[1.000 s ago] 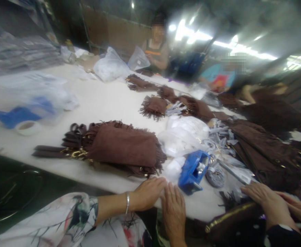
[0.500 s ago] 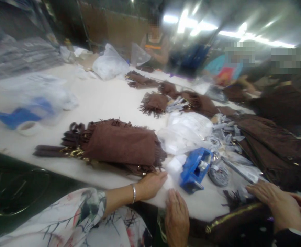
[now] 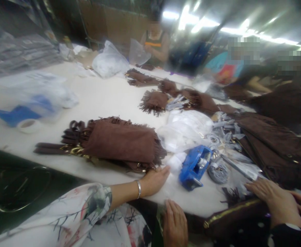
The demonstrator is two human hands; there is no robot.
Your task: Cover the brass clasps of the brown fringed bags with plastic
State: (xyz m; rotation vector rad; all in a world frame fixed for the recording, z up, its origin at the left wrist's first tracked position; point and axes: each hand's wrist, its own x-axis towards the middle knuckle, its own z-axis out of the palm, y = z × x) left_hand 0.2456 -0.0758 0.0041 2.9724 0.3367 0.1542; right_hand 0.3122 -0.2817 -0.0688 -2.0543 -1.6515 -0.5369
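My left hand [image 3: 154, 180], with a silver bracelet at its wrist, lies at the near table edge with fingers stretched out to the right. It is open, just below the corner of a brown fringed suede pouch [image 3: 119, 142] with gold hardware and straps. My right hand [image 3: 175, 219] is back up at the table edge, its fingers extended and close together. A see-through plastic piece [image 3: 161, 214] shows beside it; whether the palm touches that is hidden. Beyond both hands sit white wadding [image 3: 176, 161] and a blue tape dispenser [image 3: 195, 168].
A co-worker's hand [image 3: 271, 199] rests above a dark pouch with a gold zip [image 3: 230, 212] at right. Plastic bags [image 3: 184, 128], wrapped straps [image 3: 217, 171], brown bags [image 3: 276, 147] and fringed pouches [image 3: 154, 102] cover the table's right and back. A tape roll [image 3: 29, 125] lies left.
My left hand has shifted slightly right and up along the pouch's corner. My right hand has drawn back a little toward me, and the gap between the hands is wider.
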